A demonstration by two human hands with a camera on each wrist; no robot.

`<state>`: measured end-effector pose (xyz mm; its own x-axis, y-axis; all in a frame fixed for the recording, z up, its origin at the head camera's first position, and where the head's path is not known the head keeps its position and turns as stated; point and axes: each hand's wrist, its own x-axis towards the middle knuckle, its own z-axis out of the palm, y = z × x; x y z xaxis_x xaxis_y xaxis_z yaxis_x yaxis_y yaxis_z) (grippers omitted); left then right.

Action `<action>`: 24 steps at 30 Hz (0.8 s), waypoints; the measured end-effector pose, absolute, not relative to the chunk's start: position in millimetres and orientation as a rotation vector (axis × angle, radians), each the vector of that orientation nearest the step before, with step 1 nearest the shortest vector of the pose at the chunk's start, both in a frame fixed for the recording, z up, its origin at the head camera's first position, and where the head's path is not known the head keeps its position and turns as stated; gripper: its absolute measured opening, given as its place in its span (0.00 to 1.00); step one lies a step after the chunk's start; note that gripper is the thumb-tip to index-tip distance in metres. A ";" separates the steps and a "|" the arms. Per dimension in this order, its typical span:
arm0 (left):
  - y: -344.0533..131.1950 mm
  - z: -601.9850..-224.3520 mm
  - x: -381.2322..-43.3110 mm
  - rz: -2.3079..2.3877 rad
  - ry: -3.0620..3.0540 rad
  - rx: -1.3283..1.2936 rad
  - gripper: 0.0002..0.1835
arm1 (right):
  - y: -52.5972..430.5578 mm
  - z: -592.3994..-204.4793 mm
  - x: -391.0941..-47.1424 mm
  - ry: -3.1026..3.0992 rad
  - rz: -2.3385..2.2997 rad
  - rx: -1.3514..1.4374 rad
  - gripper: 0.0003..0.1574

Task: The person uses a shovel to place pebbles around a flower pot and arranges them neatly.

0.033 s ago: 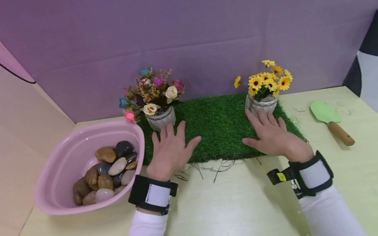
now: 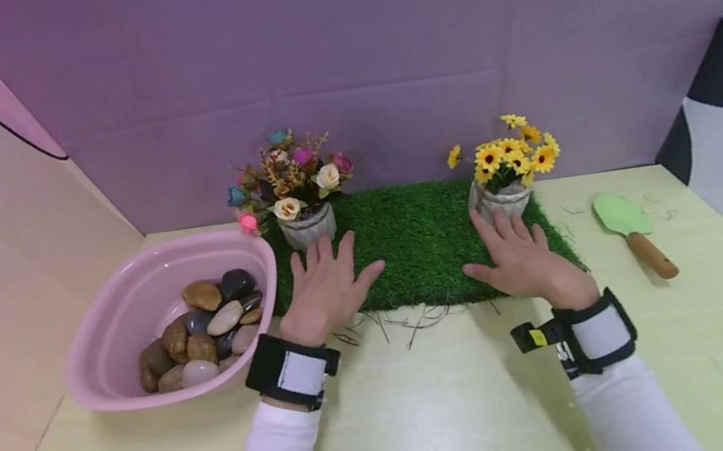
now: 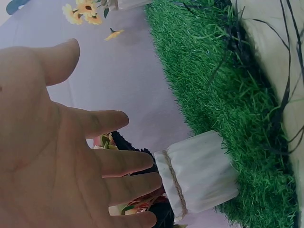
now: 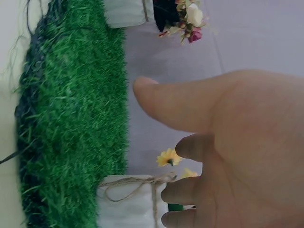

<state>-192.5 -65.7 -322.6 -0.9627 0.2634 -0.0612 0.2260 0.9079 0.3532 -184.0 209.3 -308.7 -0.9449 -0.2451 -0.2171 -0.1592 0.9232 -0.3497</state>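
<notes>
Holds out left hand [image 2: 321, 294] and right hand [image 2: 519, 262], both with fingers [image 3: 126, 163] extended, close respectively to one pot of mixed flowers [image 2: 309, 229] and one pot of yellow flowers [image 2: 504, 201], upright on one grass mat [image 2: 416, 248]. Has also, on one desk [image 2: 450, 395], one pink tub [image 2: 103, 335] with over ten stones [image 2: 200, 348] and one trowel [image 2: 644, 245].

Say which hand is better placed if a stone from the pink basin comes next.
Probably the left hand: it's empty and beside the pink basin, while the right hand is farther off, near the yellow flowers.
</notes>
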 end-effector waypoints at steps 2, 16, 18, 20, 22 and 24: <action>-65.9 -322.4 -192.4 0.531 2.963 0.382 0.41 | 210.1 -310.6 -185.0 2.822 -0.483 -0.298 0.53; -66.9 -319.5 -192.7 0.549 2.957 0.393 0.41 | 227.3 -327.9 -197.7 2.814 -0.394 -0.110 0.52; -67.2 -319.5 -192.4 0.555 2.959 0.395 0.41 | 230.0 -331.3 -199.2 2.812 -0.404 -0.089 0.52; -67.4 -320.0 -192.0 0.562 2.959 0.403 0.40 | 232.8 -335.2 -200.7 2.805 -0.416 -0.064 0.52; -67.6 -319.7 -192.2 0.563 2.957 0.415 0.39 | 235.5 -338.2 -202.2 2.802 -0.423 -0.027 0.54; -67.6 -319.7 -192.7 0.566 2.953 0.418 0.39 | 237.9 -341.5 -203.9 2.805 -0.436 0.014 0.55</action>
